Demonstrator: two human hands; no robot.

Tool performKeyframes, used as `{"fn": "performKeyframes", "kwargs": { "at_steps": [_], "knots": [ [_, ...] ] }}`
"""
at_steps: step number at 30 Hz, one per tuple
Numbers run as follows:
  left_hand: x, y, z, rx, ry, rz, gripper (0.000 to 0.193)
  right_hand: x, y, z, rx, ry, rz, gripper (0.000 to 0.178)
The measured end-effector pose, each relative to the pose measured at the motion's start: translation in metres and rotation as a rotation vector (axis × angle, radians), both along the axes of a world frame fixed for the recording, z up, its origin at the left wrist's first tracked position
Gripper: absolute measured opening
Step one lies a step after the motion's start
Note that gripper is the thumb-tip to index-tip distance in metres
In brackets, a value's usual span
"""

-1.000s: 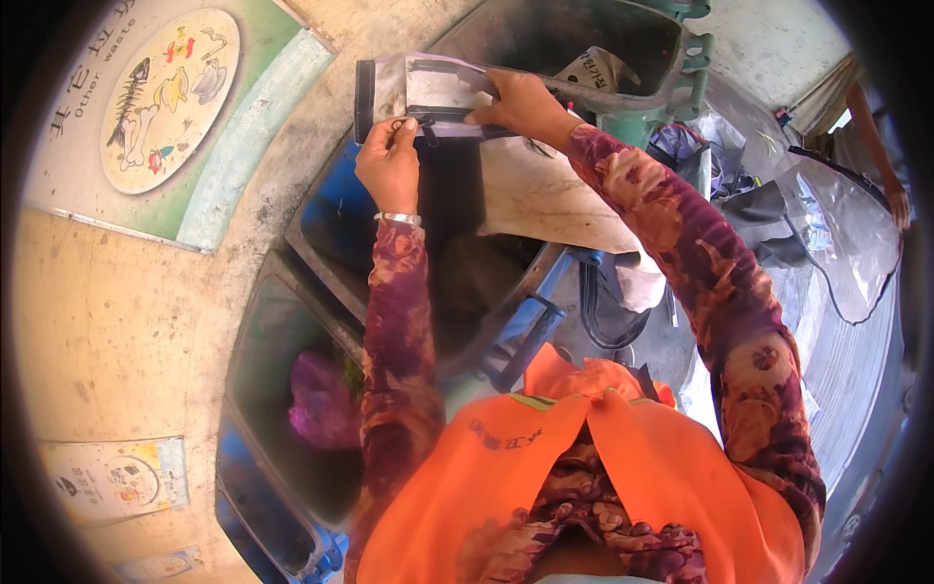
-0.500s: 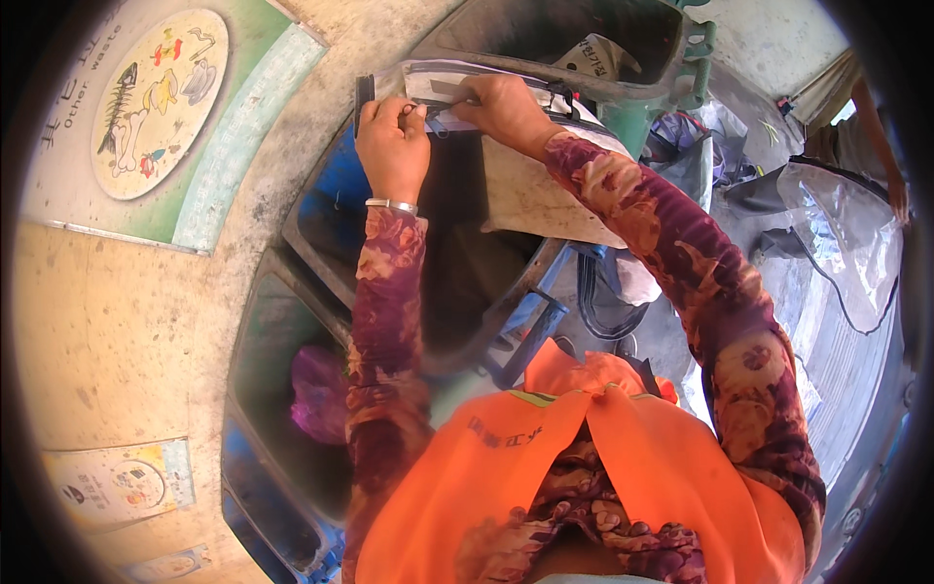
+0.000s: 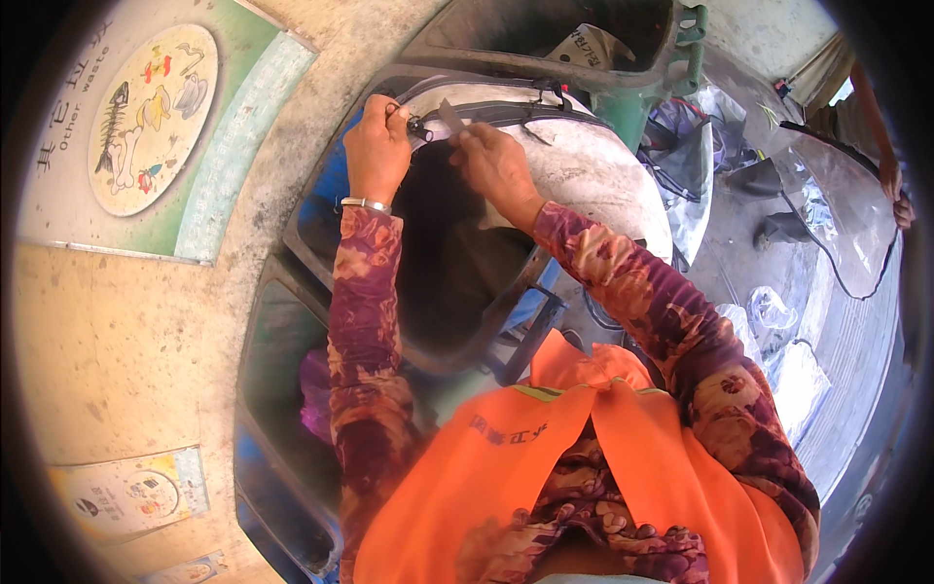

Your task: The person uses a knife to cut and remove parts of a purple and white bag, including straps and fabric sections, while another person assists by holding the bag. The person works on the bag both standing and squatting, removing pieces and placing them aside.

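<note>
The white, black-zipped fabric piece (image 3: 608, 161) lay across a dark-rimmed bin (image 3: 511, 310); judged light and limp, it suited edge holds. Left hand (image 3: 377, 154): fingers pinched its edge. Right hand (image 3: 494, 170): fingers gripped a flat grey blade-like strip (image 3: 450, 115).

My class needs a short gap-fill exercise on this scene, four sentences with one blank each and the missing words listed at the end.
1. A flat blade juts from the person's ____ hand.
2. A silvery bracelet sits on the ____ wrist.
3. The plain vest over the patterned sleeves is ____.
4. The skeleton on the round wall picture is that of a ____.

Missing words: right; left; orange; fish.
</note>
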State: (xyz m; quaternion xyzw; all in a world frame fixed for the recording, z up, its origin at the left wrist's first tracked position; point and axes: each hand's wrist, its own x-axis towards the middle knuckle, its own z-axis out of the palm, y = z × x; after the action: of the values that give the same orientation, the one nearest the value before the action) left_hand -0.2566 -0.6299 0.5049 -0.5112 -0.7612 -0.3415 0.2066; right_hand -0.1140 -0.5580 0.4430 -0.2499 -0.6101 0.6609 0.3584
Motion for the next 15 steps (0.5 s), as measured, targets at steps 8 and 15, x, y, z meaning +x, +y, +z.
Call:
{"fn": "performKeyframes", "kwargs": {
  "at_steps": [8,15],
  "knots": [
    [-0.003,-0.007,0.002,-0.024,-0.224,-0.052,0.013,0.014,0.002,-0.009,-0.134,0.078,0.071,0.041],
    [-0.005,-0.006,0.004,-0.014,-0.315,-0.083,0.016,0.030,-0.004,0.018,-0.147,-0.027,0.059,0.025]
  ]
}}
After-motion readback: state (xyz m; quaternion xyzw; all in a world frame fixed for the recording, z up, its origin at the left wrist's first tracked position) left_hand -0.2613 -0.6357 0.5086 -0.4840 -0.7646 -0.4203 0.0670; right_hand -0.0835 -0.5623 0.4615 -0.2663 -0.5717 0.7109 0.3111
